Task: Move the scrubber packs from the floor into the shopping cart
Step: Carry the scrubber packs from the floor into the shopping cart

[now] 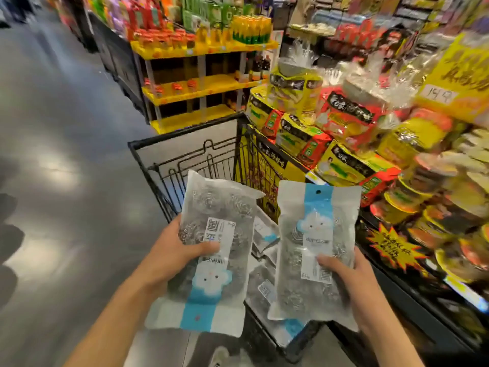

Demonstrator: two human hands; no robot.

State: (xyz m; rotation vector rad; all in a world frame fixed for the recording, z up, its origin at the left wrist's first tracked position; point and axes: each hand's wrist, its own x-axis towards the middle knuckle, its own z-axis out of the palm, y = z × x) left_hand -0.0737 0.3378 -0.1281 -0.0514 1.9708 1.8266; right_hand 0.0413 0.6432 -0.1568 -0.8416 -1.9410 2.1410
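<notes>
I hold two clear packs of steel scrubbers over the black wire shopping cart (pixel 185 139). My left hand (pixel 172 255) grips one scrubber pack (pixel 209 207) from its left side, thumb on the white label, blue header pointing toward me. My right hand (pixel 354 282) grips a second scrubber pack (pixel 312 245) from its right side, thumb on the label, blue header pointing away. Between the two packs, several more scrubber packs (pixel 262 260) lie inside the cart basket.
A display of yellow and red noodle packs and bowls (pixel 344 144) crowds the cart's right side. A yellow shelf rack with bottles (pixel 195 86) stands beyond the cart. Grey glossy floor (pixel 66 154) stretches to the left.
</notes>
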